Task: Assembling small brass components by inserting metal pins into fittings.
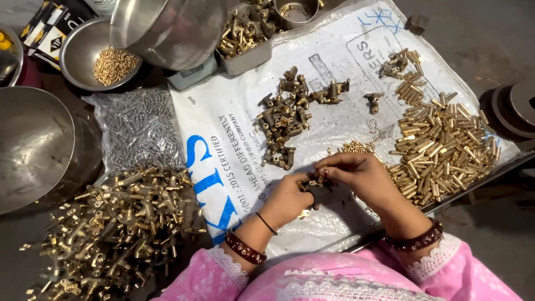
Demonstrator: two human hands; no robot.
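As wrists bend inward, left hand (287, 198), right hand (356, 173) pinching one brass fitting (316, 187).

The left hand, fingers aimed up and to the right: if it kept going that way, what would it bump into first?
The left hand would almost at once meet the right hand, whose fingers close on the same small brass part. Depth is hard to judge.
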